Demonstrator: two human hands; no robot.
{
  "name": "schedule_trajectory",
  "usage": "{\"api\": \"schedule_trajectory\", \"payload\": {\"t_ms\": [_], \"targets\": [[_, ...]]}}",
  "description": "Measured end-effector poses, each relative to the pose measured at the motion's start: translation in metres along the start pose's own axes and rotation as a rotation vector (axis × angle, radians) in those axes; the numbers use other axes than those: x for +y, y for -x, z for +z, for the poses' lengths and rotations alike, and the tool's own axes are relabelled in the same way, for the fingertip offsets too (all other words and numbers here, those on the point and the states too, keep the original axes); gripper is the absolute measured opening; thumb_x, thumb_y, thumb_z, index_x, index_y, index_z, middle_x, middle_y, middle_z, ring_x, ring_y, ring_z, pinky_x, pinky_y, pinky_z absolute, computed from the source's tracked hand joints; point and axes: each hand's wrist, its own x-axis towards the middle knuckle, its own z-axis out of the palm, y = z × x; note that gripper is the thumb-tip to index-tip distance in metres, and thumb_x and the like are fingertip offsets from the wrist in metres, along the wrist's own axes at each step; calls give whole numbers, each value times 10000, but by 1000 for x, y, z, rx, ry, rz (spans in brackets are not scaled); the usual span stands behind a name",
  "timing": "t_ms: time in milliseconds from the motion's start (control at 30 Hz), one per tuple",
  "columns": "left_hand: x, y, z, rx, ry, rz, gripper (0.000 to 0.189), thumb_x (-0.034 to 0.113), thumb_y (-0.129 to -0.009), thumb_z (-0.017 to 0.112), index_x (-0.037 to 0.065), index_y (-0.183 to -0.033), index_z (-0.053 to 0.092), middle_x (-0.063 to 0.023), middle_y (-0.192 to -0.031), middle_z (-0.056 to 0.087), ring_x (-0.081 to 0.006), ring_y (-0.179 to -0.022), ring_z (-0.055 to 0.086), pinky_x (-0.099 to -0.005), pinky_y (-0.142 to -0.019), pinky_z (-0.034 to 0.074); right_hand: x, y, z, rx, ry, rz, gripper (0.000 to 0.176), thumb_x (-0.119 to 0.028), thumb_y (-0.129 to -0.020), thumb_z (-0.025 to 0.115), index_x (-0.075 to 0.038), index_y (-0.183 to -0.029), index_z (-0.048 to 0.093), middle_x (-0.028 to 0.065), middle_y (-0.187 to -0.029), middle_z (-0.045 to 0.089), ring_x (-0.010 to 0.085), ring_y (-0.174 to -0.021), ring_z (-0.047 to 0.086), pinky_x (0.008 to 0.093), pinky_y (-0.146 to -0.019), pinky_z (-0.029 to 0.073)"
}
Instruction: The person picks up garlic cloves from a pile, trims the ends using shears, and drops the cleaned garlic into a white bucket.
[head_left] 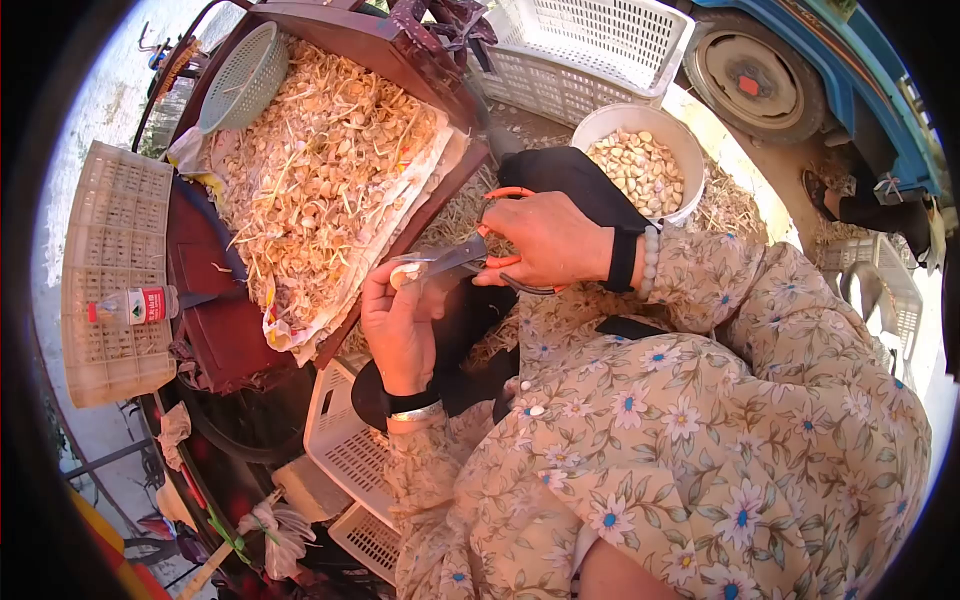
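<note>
Gleaming pale garlic clove (pixel 405 275), orange-handled scissors (pixel 452 260)

Right hand (pixel 545 240) holds scissors (pixel 462 256); left hand (pixel 400 325) pinches garlic clove (pixel 405 275).

This is an open-air farm yard set up for trimming garlic. Hard sunlight falls on bare ground littered with straw (pixel 735 205) at 2 o'clock. A truck's wheel (pixel 755 75) and blue body (pixel 870 100) stand at 1 o'clock. White plastic crates (pixel 590 50) are stacked at 12 o'clock, with others at 9 and 7. A rough reddish bench (pixel 215 320) at 10 o'clock carries a heap of cut stalks (pixel 320 160). A white bucket (pixel 597 128) at 1 o'clock holds cleaned garlic (pixel 640 170). At the centre, scissors (pixel 455 258) meet a garlic bulb (pixel 405 275).
</note>
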Motion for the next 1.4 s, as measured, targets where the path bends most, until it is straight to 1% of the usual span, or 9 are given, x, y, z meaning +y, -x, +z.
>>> {"api": "schedule_trajectory", "payload": {"t_ms": [200,300,500,733,833,867,1000,1300,1400], "targets": [[-5,22,24,181,50,0,195,87,-883,496,41,-1072,476,-75,-920,573,-137,-655,546,-231,-547,439,3,22,10,-80,-35,-53,510,-529,-746,609,-27,-831,584,133,-628,565,334,-595,581,412,-540,459],[-14,27,20,162,65,26,206,127,-899,494,45,-1085,467,-94,-923,577,-139,-645,541,-214,-534,418,-8,28,2,-227,-60,45,517,-503,-731,641,2,-780,540,137,-693,573,366,-663,585,423,-607,469],[-26,35,18,-37,293,49,235,172,-909,497,60,-1110,450,-130,-892,577,-122,-622,524,-213,-520,381,-18,44,14,-318,-422,180,572,-569,-793,539,0,-734,559,178,-568,534,365,-545,531,401,-521,443],[-27,42,20,-60,263,-4,213,163,-911,498,63,-1090,439,-156,-926,593,-143,-637,550,-231,-531,433,-10,33,5,-421,-1040,720,515,-537,-791,585,-23,-787,563,25,-581,513,119,-559,522,278,-509,434],[-27,45,26,-87,223,-27,215,184,-913,499,66,-1084,447,-105,-895,578,-126,-635,522,-225,-530,411,-34,25,9,-73,-1159,361,449,-402,-753,699,0,-880,545,38,-702,543,100,-657,537,252,-563,445],[-28,46,27,-100,239,-35,212,182,-912,500,65,-1081,446,-99,-890,579,-126,-641,530,-227,-530,415,-40,24,5,-80,-1178,334,297,-188,-739,739,-30,-911,555,-14,-691,510,20,-610,417,195,-543,381],[-32,52,33,37,171,-43,183,158,-917,489,68,-1067,436,-82,-859,581,-122,-634,536,-233,-540,431,-45,23,14,-10,-913,260,326,-199,-740,737,-19,-843,484,-21,-636,353,65,-592,316,208,-535,354],[-51,56,28,131,199,-110,140,168,-932,456,62,-1017,424,-84,-898,582,-139,-713,570,-274,-625,476,-46,21,14,-118,-719,257,319,-164,-689,747,-45,-752,458,35,-580,450,126,-515,443,269,-527,422],[-52,58,31,228,214,-221,161,174,-942,418,54,-1049,428,-91,-947,569,-149,-787,566,-298,-711,488,-49,25,23,-87,-546,-139,303,-131,-647,736,-68,-735,453,45,-607,502,220,-545,525,315,-532,441]]}}
